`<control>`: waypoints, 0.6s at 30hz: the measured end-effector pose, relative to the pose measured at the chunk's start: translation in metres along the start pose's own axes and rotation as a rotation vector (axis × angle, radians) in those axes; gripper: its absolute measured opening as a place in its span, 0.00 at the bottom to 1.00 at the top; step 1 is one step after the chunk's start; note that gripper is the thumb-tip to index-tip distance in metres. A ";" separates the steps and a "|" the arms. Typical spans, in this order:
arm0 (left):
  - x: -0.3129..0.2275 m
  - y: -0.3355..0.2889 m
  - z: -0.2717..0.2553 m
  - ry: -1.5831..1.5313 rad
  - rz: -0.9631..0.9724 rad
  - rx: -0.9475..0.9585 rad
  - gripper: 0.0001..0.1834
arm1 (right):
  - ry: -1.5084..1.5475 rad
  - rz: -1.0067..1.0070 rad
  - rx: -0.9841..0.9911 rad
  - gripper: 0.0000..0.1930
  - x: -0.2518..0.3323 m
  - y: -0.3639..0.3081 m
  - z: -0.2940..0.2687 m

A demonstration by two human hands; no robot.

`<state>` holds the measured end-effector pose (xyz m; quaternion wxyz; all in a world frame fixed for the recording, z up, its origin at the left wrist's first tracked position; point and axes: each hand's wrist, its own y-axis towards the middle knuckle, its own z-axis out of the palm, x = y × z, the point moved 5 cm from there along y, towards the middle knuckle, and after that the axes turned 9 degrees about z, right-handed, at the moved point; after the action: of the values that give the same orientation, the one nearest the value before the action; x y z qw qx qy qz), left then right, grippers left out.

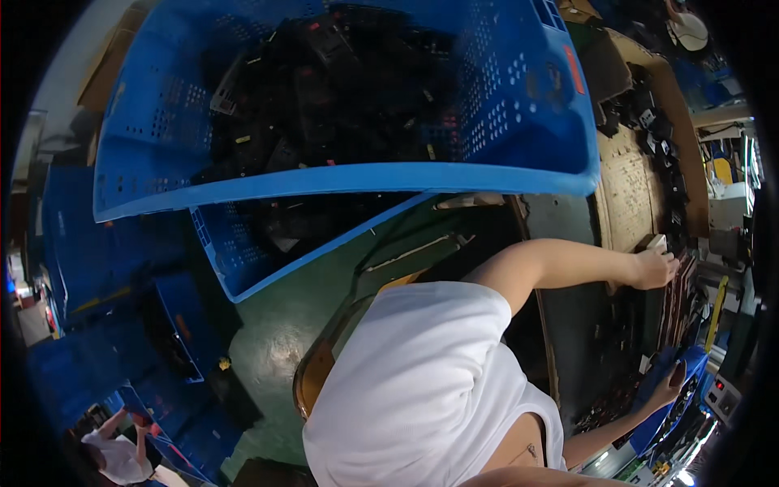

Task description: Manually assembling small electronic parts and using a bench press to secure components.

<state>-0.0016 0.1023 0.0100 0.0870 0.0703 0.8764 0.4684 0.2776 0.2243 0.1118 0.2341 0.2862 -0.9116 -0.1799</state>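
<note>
My left arm stretches from a white sleeve over the dark workbench to the right. At its end my left hand point(652, 268) is closed, with a small white block point(656, 243) at its fingers. Beside this hand lie several reddish-brown strips point(675, 300) in a row. Lower down, my right hand point(669, 388) has its fingers curled at a blue tray point(691, 362) on the bench. What the right fingers hold is too small and dark to make out.
A large blue perforated crate point(349, 177) full of black plastic parts point(308, 97) fills the upper view, above another blue crate point(304, 264). A cardboard box point(629, 183) with black parts stands on the bench. At lower left, another person point(118, 450) works by blue crates.
</note>
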 end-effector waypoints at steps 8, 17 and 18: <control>-0.005 0.003 -0.008 -0.029 -0.036 -0.048 0.14 | 0.270 0.168 0.077 0.17 0.027 0.030 0.023; 0.004 -0.004 -0.013 -0.066 -0.015 -0.096 0.13 | 0.295 0.211 0.092 0.17 -0.004 0.055 0.047; 0.004 -0.004 -0.014 -0.070 -0.016 -0.094 0.13 | 0.216 0.176 0.104 0.16 -0.006 0.058 0.048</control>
<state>-0.0087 0.0898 0.0138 0.1244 0.0754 0.8503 0.5058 0.2311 0.2821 0.0967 0.3304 0.2346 -0.9108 -0.0794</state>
